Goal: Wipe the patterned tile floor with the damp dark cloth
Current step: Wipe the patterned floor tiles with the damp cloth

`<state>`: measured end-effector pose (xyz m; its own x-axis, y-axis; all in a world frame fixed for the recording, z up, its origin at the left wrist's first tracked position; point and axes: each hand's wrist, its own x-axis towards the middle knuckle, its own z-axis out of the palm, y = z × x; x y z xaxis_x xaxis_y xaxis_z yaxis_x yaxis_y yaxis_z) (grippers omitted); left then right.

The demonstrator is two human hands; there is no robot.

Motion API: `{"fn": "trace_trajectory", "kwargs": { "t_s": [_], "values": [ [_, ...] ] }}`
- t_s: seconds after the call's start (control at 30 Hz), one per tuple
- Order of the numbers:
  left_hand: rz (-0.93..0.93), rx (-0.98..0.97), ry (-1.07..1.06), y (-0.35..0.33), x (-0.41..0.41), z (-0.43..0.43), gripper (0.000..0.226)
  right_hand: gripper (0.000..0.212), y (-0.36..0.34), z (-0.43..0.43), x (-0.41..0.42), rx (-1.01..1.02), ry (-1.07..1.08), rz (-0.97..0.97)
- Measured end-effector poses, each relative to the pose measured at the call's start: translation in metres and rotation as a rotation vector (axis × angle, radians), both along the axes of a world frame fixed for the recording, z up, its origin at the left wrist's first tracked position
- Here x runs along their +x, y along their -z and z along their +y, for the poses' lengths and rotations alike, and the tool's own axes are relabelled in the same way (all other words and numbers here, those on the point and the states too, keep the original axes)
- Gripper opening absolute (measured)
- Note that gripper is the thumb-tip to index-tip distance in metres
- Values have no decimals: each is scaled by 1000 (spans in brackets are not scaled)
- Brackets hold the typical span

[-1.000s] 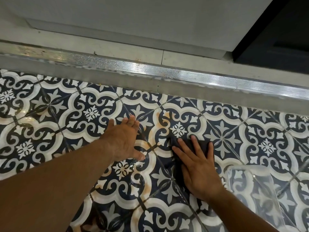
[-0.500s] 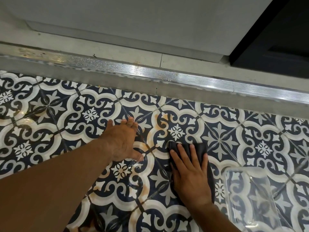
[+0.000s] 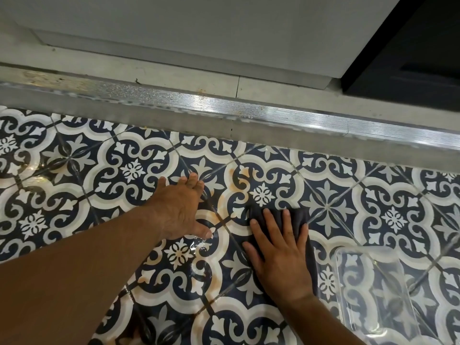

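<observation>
The patterned tile floor (image 3: 119,170), navy and white with orange-brown stains and wet shine, fills the lower view. My right hand (image 3: 280,255) lies flat, fingers spread, pressing the damp dark cloth (image 3: 297,216) onto a tile at centre right; most of the cloth is hidden under the palm, and only its far and right edges show. My left hand (image 3: 180,207) rests flat on the floor to the left of the cloth, fingers together and thumb out, holding nothing.
A clear plastic container (image 3: 373,292) sits on the floor just right of my right wrist. A ribbed metal threshold strip (image 3: 273,120) and grey step run across beyond the tiles. A dark cabinet (image 3: 410,58) stands at the upper right.
My right hand has slid the cloth slightly toward me and to the left across the tile. My left hand has stayed planted in the same spot.
</observation>
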<state>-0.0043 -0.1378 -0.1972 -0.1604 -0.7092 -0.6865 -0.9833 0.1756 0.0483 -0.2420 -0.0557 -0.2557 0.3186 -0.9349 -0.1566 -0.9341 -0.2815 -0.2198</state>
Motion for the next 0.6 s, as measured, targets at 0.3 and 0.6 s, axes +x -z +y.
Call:
{"fn": "trace_trajectory", "kwargs": {
  "t_s": [0.3,0.6],
  "values": [
    [23,-18,-14,4,4,3,115,63,8,-34,0,31,50,-34],
    [22,-27,-12,5,5,2,115,66,0,-24,14,105,110,-78]
  ]
}}
